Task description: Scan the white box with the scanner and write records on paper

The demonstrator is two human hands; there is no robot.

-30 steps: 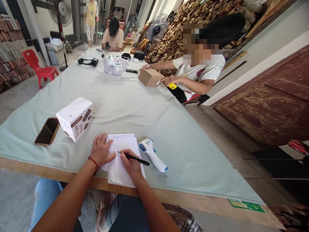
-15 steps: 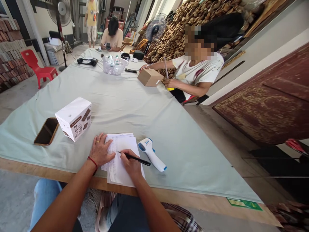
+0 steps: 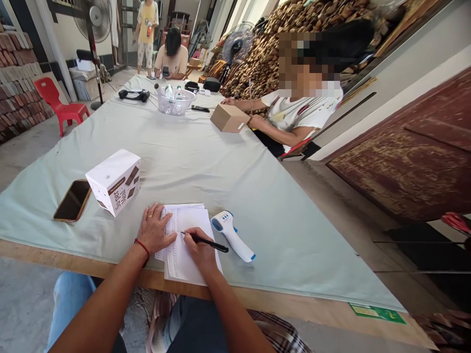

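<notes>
My right hand [image 3: 199, 250] is closed around a black pen [image 3: 211, 242], its tip at the paper. Under it lies a small stack of white paper sheets [image 3: 184, 264], with rows of small handwriting down the left side. My left hand [image 3: 156, 229] rests on the left edge of the sheets, fingers spread, with a ring and a red wrist string. Just right of the paper is a white and blue infrared thermometer [image 3: 233, 236]. A white printed box [image 3: 115, 181] stands beyond my left hand, and a phone [image 3: 72, 200] lies beside it.
Farther along the cloth-covered table [image 3: 279, 235] are a brown cardboard box [image 3: 229, 118], a clear plastic basin [image 3: 175, 104] with bottles, and a black headset-like device [image 3: 134, 95]. A person [image 3: 294, 113] sits at the right side, others at the far end. A red chair [image 3: 61, 105] stands left.
The person at the right has drawn the far hand back from the cardboard box. My hands keep nearly the same place on the paper; the view has shifted slightly.
</notes>
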